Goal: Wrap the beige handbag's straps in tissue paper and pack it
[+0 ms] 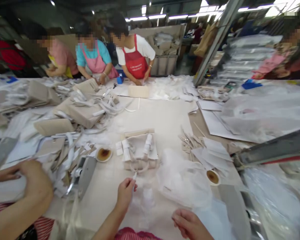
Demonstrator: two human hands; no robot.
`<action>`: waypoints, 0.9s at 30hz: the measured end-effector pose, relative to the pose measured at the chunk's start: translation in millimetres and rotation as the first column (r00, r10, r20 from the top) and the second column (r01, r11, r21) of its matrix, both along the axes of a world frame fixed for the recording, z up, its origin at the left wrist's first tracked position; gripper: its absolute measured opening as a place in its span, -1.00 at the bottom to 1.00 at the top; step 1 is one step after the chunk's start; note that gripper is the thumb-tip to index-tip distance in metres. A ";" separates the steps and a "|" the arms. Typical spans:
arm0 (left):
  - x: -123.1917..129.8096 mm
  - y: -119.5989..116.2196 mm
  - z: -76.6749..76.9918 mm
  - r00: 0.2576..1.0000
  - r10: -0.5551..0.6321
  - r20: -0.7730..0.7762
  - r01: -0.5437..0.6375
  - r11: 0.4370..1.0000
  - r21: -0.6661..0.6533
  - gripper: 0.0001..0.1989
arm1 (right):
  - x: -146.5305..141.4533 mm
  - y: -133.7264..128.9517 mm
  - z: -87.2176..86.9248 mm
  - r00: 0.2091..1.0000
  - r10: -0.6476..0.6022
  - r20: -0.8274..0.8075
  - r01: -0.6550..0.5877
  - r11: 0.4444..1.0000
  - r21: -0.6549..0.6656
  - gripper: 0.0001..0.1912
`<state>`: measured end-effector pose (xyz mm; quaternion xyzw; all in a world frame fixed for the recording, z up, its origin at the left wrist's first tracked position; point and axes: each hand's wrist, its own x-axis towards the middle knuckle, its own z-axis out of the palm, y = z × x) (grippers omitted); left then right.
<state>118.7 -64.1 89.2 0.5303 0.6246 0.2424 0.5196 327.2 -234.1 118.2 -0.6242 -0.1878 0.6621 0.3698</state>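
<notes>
My left hand (126, 193) is closed around a thin white strap (135, 176), whose upper end reaches the near edge of a small beige handbag (140, 164). The handbag lies on the table in front of me, with white wrapping (148, 143) around parts of its handles and a curved loop at its near side. Lower right, my right hand (186, 222) hovers apart from the bag with its fingers curled in. Whether anything is pinched in them is hidden. Crumpled thin white sheeting (182, 180) lies between that hand and the bag.
Brown-stained small dishes stand left (104, 154) and right (213, 177). Beige bags and straps (82, 111) are heaped on the left. A co-worker's arm (35, 186) is close on my left; several people work across the table. A metal bar (272, 146) juts in from the right.
</notes>
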 end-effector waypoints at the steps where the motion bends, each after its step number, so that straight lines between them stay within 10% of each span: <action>1: -0.5 -2.1 -2.7 1.000 -0.005 -0.018 0.005 1.000 0.018 -0.68 | -13.9 29.6 9.6 0.999 0.013 -0.029 -0.010 0.996 0.092 -0.62; 5: -4.0 -9.7 -8.5 0.992 -0.036 -0.121 0.050 0.992 0.113 -0.72 | -56.8 126.3 29.5 0.984 0.170 0.054 -0.176 0.971 0.159 -0.77; 9: -8.7 -13.6 -10.9 0.965 -0.036 -0.261 0.100 0.967 0.235 -0.76 | -74.8 170.2 12.6 0.962 0.247 0.116 -0.249 0.969 -0.002 -0.86; 20: -14.7 -14.4 -20.1 0.889 -0.124 -0.440 0.315 0.863 0.394 -0.73 | -84.9 186.8 -19.5 0.911 0.330 0.249 -0.303 0.943 -0.140 -0.80; 27: -17.6 -9.7 -5.3 0.948 -0.114 -0.296 0.210 0.925 0.316 -0.85 | -82.4 182.7 -27.2 0.929 0.318 0.192 -0.295 0.945 -0.139 -0.80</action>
